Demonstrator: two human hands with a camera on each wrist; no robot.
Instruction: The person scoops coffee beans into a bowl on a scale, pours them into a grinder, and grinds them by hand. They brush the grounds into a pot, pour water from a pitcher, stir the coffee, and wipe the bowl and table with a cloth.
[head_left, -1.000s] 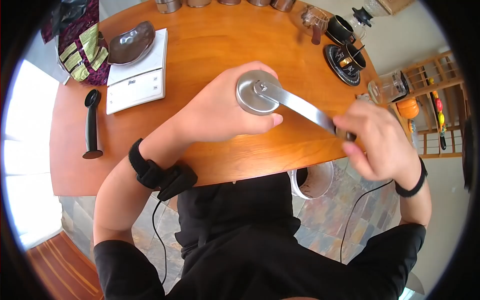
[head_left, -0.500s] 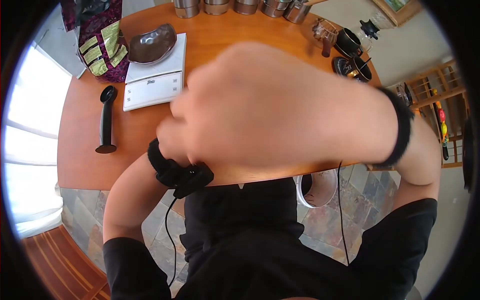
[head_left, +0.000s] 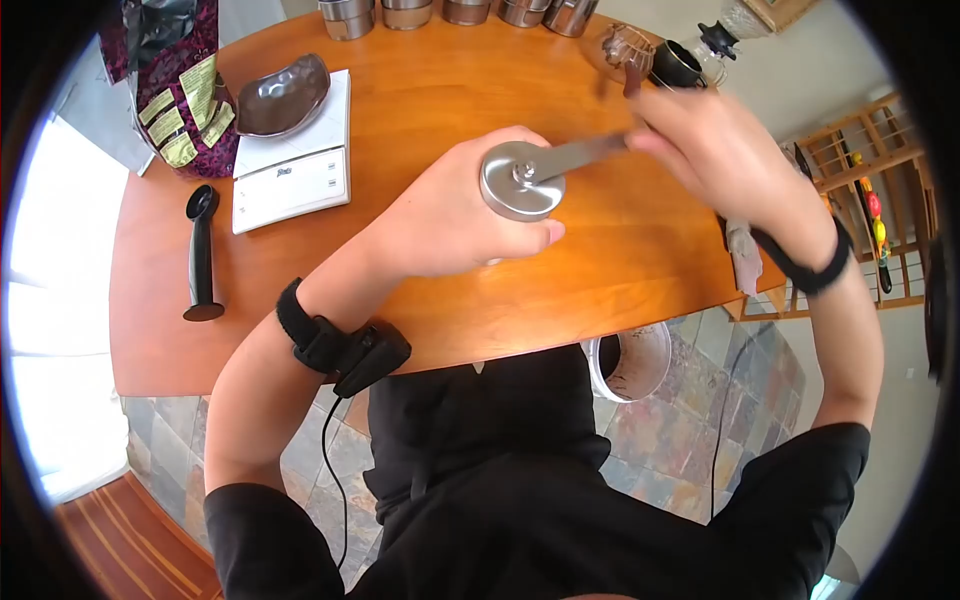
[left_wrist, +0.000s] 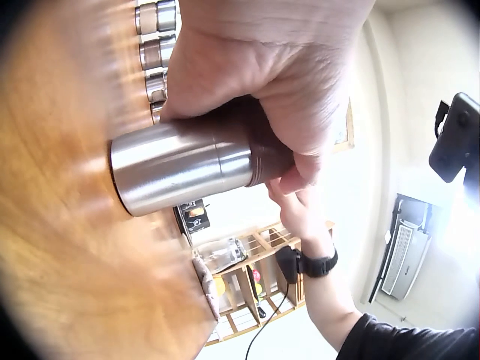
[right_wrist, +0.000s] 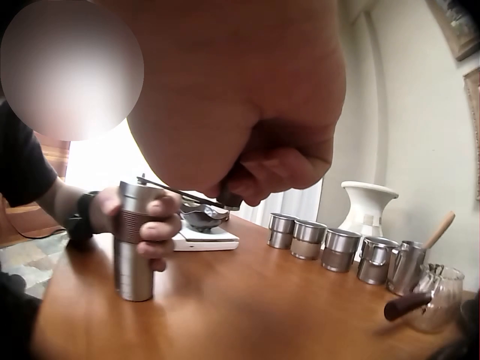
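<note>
My left hand (head_left: 440, 220) is wrapped around a steel hand coffee grinder (head_left: 522, 182), its thumb and fingers curled about the body. In the right wrist view the grinder (right_wrist: 135, 266) stands upright with its base at the wooden tabletop, and a brown ribbed band (right_wrist: 129, 227) circles its middle. From the lid, a flat metal crank (head_left: 575, 156) reaches out to the right, blurred toward its end. My right hand (head_left: 715, 150) grips the crank's end; the right wrist view shows the dark knob (right_wrist: 231, 201) below its curled fingers.
On the left are a white scale (head_left: 290, 190) bearing a brown dish (head_left: 285, 100), a patterned bag (head_left: 185, 110) and a black scoop (head_left: 202, 260). Several steel cups (right_wrist: 339, 249) line the back, near a glass pot (right_wrist: 442, 300). A white bin (head_left: 640, 360) is below the front edge.
My right hand has swung the crank around: first out to the right, then across to the left over the grinder, now out to the upper right. The left hand keeps its grip.
</note>
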